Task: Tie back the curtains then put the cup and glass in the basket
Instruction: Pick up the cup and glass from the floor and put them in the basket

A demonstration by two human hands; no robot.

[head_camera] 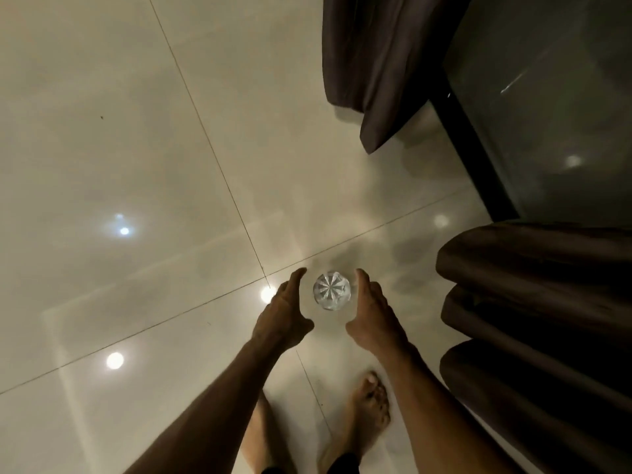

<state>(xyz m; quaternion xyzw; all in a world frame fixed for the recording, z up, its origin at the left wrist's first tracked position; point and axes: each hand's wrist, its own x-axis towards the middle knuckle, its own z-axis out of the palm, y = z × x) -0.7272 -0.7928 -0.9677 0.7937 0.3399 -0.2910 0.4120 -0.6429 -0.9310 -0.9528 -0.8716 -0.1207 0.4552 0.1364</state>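
Down on the shiny floor (136, 148) stands the glass (331, 290). The left hand (284, 309) and the right hand (372, 313) are spread open just beside it, one on each side, holding nothing. A dark curtain (530, 302) hangs near.

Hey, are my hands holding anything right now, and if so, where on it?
Nothing is held yet. The left hand and right hand are open on either side of the glass on the floor, neither gripping it.

open tiled floor (136, 165) left of the glass (331, 290), bunched curtain (533, 302) close at right
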